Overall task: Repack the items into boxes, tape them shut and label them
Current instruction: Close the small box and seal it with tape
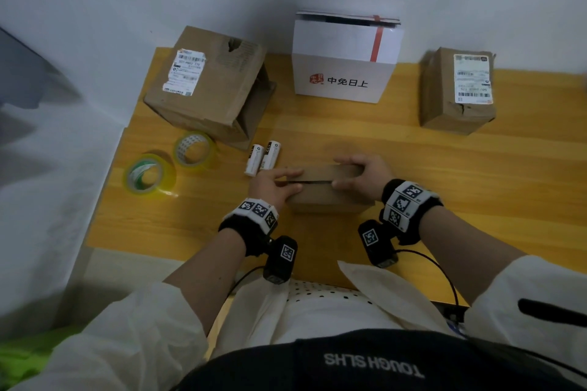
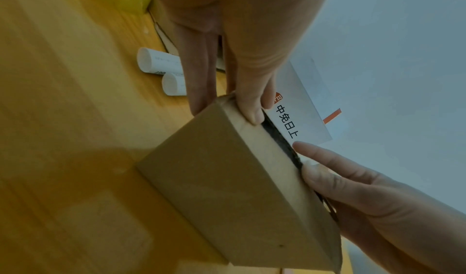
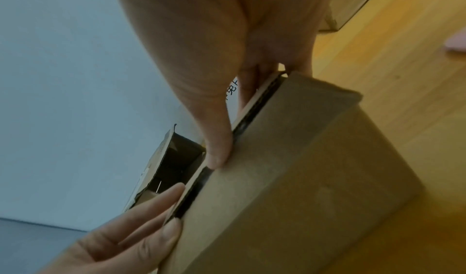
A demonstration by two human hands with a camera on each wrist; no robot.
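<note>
My left hand [image 1: 272, 185] pinches the near-left end of the small brown box [image 1: 327, 190], thumb on the near flap and fingers [image 2: 248, 101] over the far flap, pressing the two toward each other. My right hand [image 1: 363, 175] does the same at the right end, thumb and fingers [image 3: 216, 149] clamped across the seam. The box sits on the tabletop [image 1: 444, 162] directly in front of me, and a dark slit shows between the flaps, so I judge I am at the closing step, not yet taping.

Next I would need one hand to keep the flaps down while the other fetches tape. The two tape rolls [image 1: 193, 149] lie to my left, near the tabletop's left edge, so I would free the left hand. Two white tubes [image 1: 262, 157] rest just beside my left fingers, between box and tape; I should pass over them. An open brown carton [image 1: 209, 82], a white box [image 1: 346, 60] and a labelled parcel [image 1: 457, 89] stand along the wall, well apart, leaving open tabletop to my right.
</note>
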